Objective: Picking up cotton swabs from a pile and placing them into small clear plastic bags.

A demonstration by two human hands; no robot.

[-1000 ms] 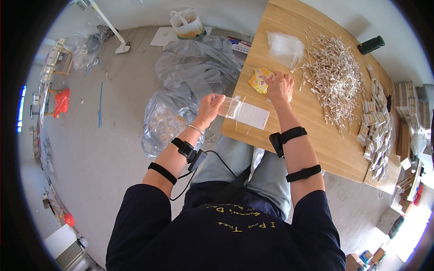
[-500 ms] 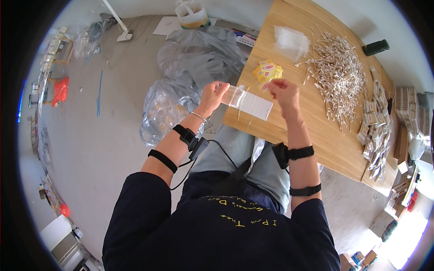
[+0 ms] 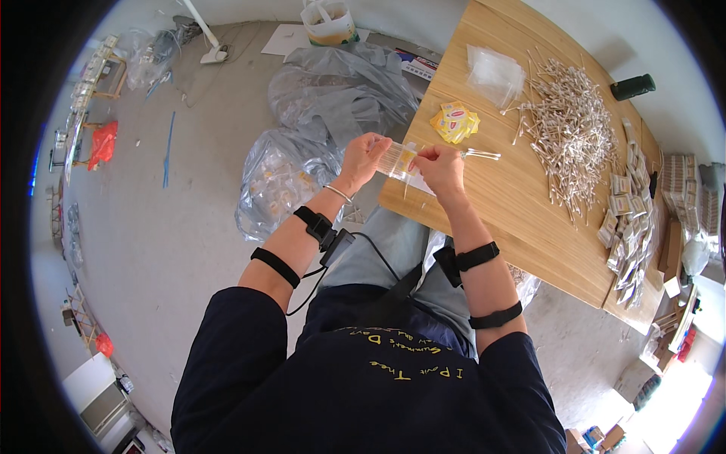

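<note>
Above the table's near-left corner, my left hand [image 3: 364, 161] grips a small clear plastic bag [image 3: 390, 160] with a row of thin sticks inside, likely cotton swabs. My right hand [image 3: 443, 171] pinches a yellow label [image 3: 407, 160] at the right end of that bag; whether it is inside the bag I cannot tell. A few cotton swabs [image 3: 484, 155] stick out just right of my right hand; whether they lie on the table or are held is unclear. Partly under my right hand shows a white strip [image 3: 420, 184]. A small pile of yellow labels [image 3: 455, 122] lies beyond.
A large heap of loose cotton swabs [image 3: 571, 129] covers the table's [image 3: 484, 198] right half. Flat clear bags [image 3: 495, 76] lie farther back, filled packs [image 3: 628, 216] at the right edge, near a dark green cylinder [image 3: 632, 86]. Big plastic sacks [image 3: 333, 94] occupy the floor at left.
My right hand has moved left and slightly down, bringing a yellow label to the bag's end. Swabs right of that hand have come into view. My left hand keeps its grip on the bag.
</note>
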